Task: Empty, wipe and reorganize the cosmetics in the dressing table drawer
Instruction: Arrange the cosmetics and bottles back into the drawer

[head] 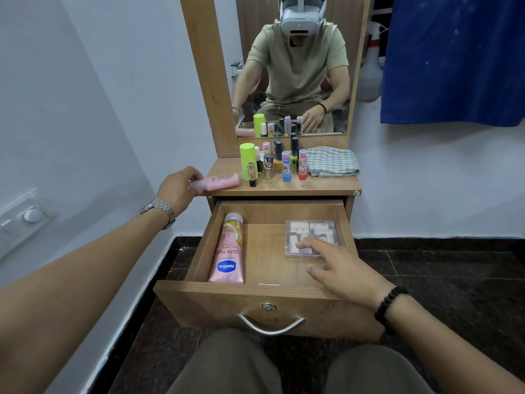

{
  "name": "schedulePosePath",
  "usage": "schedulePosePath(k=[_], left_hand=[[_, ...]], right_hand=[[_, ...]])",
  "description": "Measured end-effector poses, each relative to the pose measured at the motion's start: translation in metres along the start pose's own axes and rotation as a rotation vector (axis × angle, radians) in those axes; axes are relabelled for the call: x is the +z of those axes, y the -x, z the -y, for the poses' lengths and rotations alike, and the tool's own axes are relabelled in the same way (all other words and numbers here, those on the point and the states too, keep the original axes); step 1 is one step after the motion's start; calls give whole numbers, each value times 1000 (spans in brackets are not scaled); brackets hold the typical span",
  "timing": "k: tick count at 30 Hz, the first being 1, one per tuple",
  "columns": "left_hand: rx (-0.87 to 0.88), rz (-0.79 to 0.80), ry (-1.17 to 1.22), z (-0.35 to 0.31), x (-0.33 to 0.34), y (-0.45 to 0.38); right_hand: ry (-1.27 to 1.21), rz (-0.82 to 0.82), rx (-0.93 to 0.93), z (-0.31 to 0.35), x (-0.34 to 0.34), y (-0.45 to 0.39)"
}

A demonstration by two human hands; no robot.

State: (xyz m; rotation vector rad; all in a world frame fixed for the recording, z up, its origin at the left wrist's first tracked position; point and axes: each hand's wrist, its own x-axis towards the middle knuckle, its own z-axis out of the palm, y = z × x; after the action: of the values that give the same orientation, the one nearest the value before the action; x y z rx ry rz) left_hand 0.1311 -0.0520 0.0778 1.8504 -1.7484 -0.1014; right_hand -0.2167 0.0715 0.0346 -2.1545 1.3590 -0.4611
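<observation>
The wooden drawer (261,294) stands pulled out below the dressing table top (326,184). Inside, a pink Vaseline tube (228,251) lies along the left wall and a clear plastic makeup case (311,231) lies at the right. My right hand (341,268) reaches into the drawer, its straight fingers touching the case's near edge. My left hand (179,189) grips the end of a small pink bottle (220,182) lying on the top's left edge. Several small cosmetics (274,163), among them a green stick (248,160), stand in a cluster on the top.
A folded green checked cloth (332,162) lies on the right of the table top. A mirror (292,66) rises behind. A white wall with a switch plate (25,217) is at the left, a blue curtain (454,58) at the right. My knees are under the drawer.
</observation>
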Motion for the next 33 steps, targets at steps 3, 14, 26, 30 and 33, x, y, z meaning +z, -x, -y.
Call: schedulePosePath(k=[3,14,26,30,33], left_hand=[[-9,-114,100,6,-8,20],[532,408,-104,-85,64,93],[602,603,-386,-132,127,93],[591,594,-389,-135,132,93],[544,613,-331,-133,130,92]], right_hand=[[-90,-61,61,-2,-1,-1],[-614,-539,216,-21,-21,-8],[-637,-513,210,-23,-17,-11],[-602,-507,192,-24,-15,-10],[-591,-491,191,-24,-13,-10]])
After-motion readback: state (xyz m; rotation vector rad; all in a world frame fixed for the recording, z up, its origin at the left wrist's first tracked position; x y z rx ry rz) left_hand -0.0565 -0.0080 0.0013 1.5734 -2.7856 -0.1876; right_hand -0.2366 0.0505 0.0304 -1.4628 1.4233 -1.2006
